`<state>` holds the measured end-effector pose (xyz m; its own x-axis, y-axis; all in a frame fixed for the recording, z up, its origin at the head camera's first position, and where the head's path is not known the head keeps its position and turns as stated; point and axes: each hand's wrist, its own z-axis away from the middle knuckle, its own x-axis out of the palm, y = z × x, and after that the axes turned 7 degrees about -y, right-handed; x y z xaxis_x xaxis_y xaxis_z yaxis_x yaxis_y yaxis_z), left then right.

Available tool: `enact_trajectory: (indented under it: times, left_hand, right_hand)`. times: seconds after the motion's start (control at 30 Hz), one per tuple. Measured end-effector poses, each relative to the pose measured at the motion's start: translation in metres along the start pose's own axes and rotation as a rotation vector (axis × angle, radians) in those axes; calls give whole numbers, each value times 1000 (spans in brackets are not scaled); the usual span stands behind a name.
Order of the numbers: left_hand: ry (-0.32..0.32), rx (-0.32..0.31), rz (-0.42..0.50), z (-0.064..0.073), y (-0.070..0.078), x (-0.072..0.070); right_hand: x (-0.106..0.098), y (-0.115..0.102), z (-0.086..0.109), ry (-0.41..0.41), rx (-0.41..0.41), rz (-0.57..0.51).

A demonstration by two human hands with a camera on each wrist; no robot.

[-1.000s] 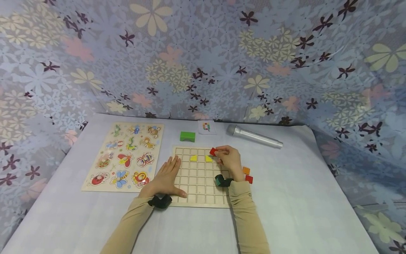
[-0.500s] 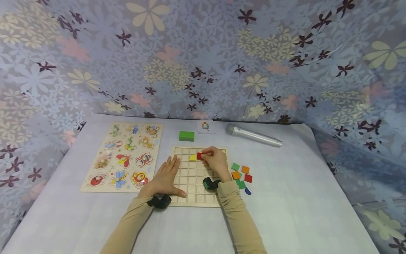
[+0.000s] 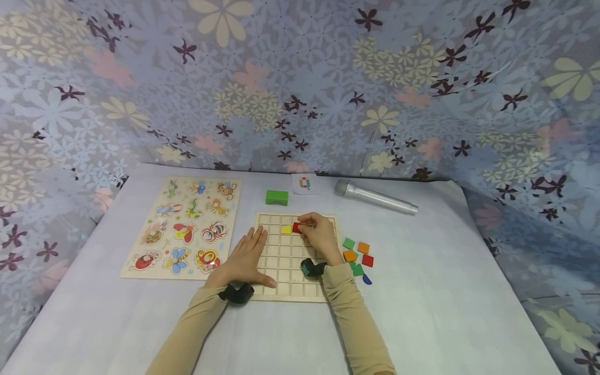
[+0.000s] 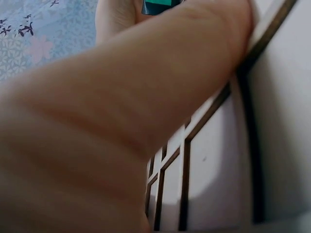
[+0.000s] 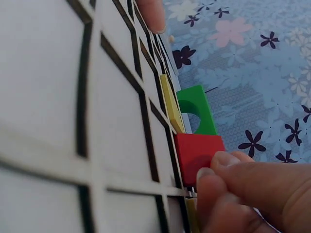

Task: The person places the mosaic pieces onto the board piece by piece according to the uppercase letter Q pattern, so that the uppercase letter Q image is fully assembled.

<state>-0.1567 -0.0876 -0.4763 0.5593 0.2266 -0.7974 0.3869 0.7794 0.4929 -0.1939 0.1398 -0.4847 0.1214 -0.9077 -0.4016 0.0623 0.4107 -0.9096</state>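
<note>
A wooden grid board (image 3: 292, 299) lies in the middle of the table. My left hand (image 3: 246, 260) rests flat across its left edge, fingers straight and thumb spread. My right hand (image 3: 321, 237) pinches a red square tile (image 3: 297, 227) between thumb and fingers at the second row from the back. In the right wrist view the red tile (image 5: 197, 153) stands tilted at a cell, right beside a yellow piece (image 5: 171, 104). Part of another yellow piece (image 5: 193, 213) shows below my right fingers; the hand hides it in the head view.
Right of the board lie loose tiles: green (image 3: 349, 243), orange (image 3: 363, 247), red (image 3: 367, 260) and a blue half-round (image 3: 367, 279). Behind it are a green block (image 3: 277, 198), a pattern card (image 3: 305, 184) and a silver microphone (image 3: 377, 197). An insect puzzle board (image 3: 183, 276) is at left.
My right hand has carried the red tile left, from near the right-hand yellow piece to beside the left-hand one, uncovering loose tiles at right. My left hand stays in place.
</note>
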Motion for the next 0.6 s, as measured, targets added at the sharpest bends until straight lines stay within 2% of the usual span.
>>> enact_trajectory:
  times: [0.17,0.3,0.47,0.6]
  left_hand:
    - [2,6,0,0,1,-2]
    - [3,6,-7,0,1,-5]
    - [20,7,-6,-1,0,-6]
    - [8,17,2,1,-1,-3]
  right_hand:
    - [0,-2,-1,1,-5,100]
    - [-2,-3,-3,-38,-18,172]
    - [-6,-4,-2,-74,-71,191]
    - [-10,3,1,-111,-62,155]
